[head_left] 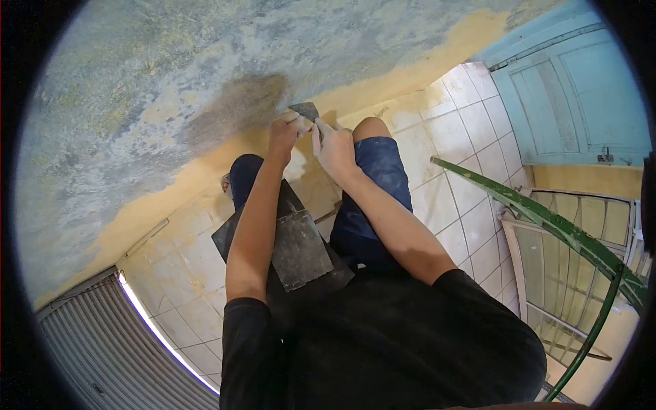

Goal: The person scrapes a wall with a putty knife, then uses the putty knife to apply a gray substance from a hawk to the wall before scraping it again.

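Note:
My right hand (333,149) is closed around a putty knife (305,110), whose dark, wide blade points toward the wall. Close beside it, by the blade's lower edge, my left hand (290,130) has its fingers curled; what they hold, if anything, is hidden. Both hands are in front of the lower part of a patchy blue-grey and yellow wall (171,89), near a darker brownish patch (239,109). Between my knees, below my forearms, is a dark flat board (236,232) with a worn grey rectangular piece (299,249) on top.
White floor tiles (465,164), stained yellow near the wall, run around my legs. A green curved metal bar (526,205) reaches in from the right. Behind it leans a framed barred panel (581,239). A light-blue door (574,96) stands upper right, a corrugated shutter (116,342) lower left.

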